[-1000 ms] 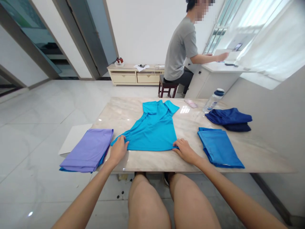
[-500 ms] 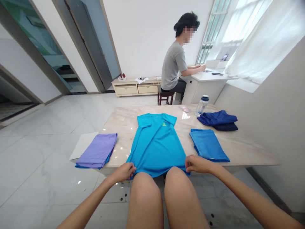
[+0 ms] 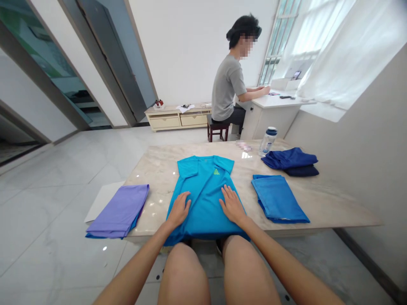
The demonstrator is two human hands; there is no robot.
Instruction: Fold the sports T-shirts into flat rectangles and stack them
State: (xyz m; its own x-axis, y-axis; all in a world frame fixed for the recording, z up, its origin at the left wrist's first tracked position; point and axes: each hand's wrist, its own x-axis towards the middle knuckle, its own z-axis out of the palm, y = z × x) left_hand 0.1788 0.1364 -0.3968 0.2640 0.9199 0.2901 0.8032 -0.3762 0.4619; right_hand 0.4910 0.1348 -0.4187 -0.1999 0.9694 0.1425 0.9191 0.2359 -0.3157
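A bright blue T-shirt [image 3: 203, 203] lies spread on the marble-look table [image 3: 155, 169], collar away from me, with a small green logo on its chest. Its hem hangs over the near table edge above my knees. My left hand [image 3: 179, 210] rests on the left side of the shirt, fingers stretched out. On the right side, my right hand [image 3: 233, 206] lies flat with its fingers spread. Neither hand grips the cloth. Some diagonal creases run across the shirt's front.
Folded purple cloth [image 3: 119, 209] lies at the left table edge, folded blue cloth [image 3: 280, 198] at the right. Behind that are dark blue garments [image 3: 291, 161] and a water bottle [image 3: 268, 141]. A person in a grey shirt [image 3: 227, 89] sits at a white desk [image 3: 276, 110] beyond.
Both hands have let go of the shirt's bottom corners and moved up and inward onto its front, fingers opening out. The view has shifted slightly.
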